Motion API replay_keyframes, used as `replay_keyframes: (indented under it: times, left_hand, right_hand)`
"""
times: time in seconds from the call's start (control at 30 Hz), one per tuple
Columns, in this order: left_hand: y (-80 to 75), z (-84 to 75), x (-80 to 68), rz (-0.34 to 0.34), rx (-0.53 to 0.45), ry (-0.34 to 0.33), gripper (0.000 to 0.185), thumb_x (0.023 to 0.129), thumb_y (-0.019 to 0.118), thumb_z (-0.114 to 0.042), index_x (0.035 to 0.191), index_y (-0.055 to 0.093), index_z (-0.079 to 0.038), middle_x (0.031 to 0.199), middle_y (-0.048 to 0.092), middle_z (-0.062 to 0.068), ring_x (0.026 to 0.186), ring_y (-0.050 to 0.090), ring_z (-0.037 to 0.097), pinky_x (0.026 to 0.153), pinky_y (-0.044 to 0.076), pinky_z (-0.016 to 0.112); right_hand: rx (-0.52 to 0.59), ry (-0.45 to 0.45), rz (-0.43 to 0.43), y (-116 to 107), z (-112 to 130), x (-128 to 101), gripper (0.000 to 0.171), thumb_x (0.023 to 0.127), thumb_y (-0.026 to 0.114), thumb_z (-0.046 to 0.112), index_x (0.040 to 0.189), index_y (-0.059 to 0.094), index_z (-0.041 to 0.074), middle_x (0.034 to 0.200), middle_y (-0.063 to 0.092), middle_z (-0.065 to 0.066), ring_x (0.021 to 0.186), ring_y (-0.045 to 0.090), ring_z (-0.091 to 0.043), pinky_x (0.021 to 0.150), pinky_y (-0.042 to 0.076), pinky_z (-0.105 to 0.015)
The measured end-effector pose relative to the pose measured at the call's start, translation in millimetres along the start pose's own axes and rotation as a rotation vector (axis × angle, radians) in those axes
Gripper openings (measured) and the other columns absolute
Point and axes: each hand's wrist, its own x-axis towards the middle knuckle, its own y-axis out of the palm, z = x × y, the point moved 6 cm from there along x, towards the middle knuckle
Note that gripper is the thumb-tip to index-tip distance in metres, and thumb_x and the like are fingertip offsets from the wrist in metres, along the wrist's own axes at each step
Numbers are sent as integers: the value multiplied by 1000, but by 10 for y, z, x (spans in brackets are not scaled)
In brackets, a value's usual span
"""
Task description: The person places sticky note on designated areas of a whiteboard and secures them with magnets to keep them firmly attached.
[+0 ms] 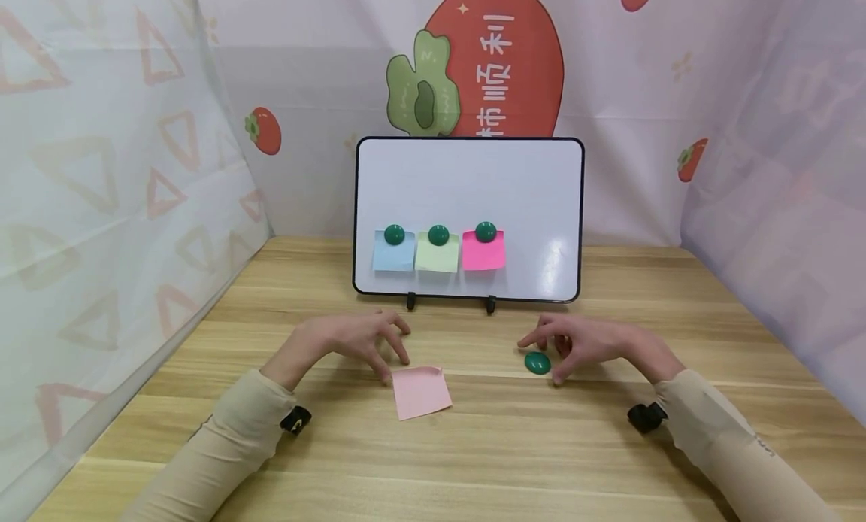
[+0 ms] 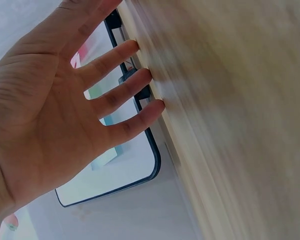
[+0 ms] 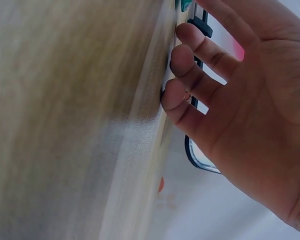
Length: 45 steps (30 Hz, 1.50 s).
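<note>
we have our two hands low over the wooden table (image 1: 609,462), and the work in hand looks to us like picking up the pale pink note (image 1: 421,392) and the loose green magnet (image 1: 537,362) that lie in front of the whiteboard (image 1: 528,198). to do it well, we judge we should slide a fingertip under the curled far edge of the note rather than scrape at its flat middle, and take the magnet by its sides so the smooth dome does not slip away. our left hand (image 1: 358,341) has its fingers spread and gently bent, fingertips down on the table just beyond the note's near-left corner; whether they touch the paper itself we cannot tell, and it holds nothing. our right hand (image 1: 585,343) arches over the magnet, which sits just under and inward of its thumb and forefinger; the fingers are loosely bent and parted, not yet pinched on it, and the wrist view shows three fingertips (image 3: 182,62) resting on the table. beyond both hands, on the whiteboard, three green magnets pin a blue note (image 1: 394,253), a light green note (image 1: 437,256) and a bright pink note (image 1: 483,253) in a row.
</note>
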Motion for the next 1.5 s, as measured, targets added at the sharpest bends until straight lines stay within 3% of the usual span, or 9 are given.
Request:
replay_keyframes:
  times: [0.23, 0.57, 0.73, 0.97, 1.13, 1.27, 1.5]
  left_hand:
    - [2, -86, 41, -39, 75, 16, 30, 73, 87, -41, 99, 77, -30, 143, 51, 3, 133, 42, 28, 109, 37, 49]
    - [32, -170, 85, -34, 137, -40, 20, 73, 88, -36, 81, 69, -34, 140, 52, -4, 131, 44, 24, 105, 42, 45]
    - [48, -188, 88, -21, 152, -39, 18, 77, 86, -34, 75, 68, -34, 141, 51, -3, 131, 43, 24, 104, 42, 44]
    - [75, -153, 109, -35, 126, 12, 15, 87, 75, -27, 76, 66, -29, 138, 54, 2, 129, 49, 24, 107, 42, 43]
    - [13, -133, 105, -87, 12, 57, 5, 93, 68, -24, 88, 69, -21, 121, 64, -1, 114, 58, 17, 101, 47, 41]
    - [-85, -134, 103, -175, -20, 93, 4, 96, 65, -25, 98, 68, -24, 104, 67, -11, 103, 60, 10, 93, 50, 36]
    - [-193, -146, 117, -302, -111, 121, 4, 95, 67, -22, 98, 68, -22, 98, 68, -11, 95, 63, 10, 79, 52, 29]
  right_hand:
    - [3, -5, 15, 28, -4, 13, 54, 80, 83, 34, 130, 64, 36, 112, 51, 1, 93, 49, -20, 77, 45, -26]
    - [11, -15, 21, 37, 17, -3, 49, 81, 82, 33, 127, 66, 33, 106, 53, 0, 90, 50, -20, 76, 44, -25]
    - [13, -23, 20, 55, 24, -18, 49, 81, 82, 33, 128, 66, 30, 105, 53, -2, 89, 49, -20, 75, 43, -25]
    - [1, 3, 20, 75, -10, -8, 47, 82, 81, 34, 126, 66, 34, 104, 54, 1, 91, 50, -18, 77, 44, -26]
    - [19, -12, 21, 55, 10, -9, 48, 83, 81, 31, 128, 66, 31, 105, 54, 1, 91, 50, -19, 77, 44, -26]
    - [23, -19, 17, 37, 21, -14, 49, 82, 81, 30, 128, 66, 29, 104, 54, -1, 90, 49, -20, 76, 43, -25]
    - [41, -2, 16, 31, 5, -10, 41, 85, 79, 27, 124, 67, 30, 104, 55, -1, 93, 49, -20, 78, 44, -26]
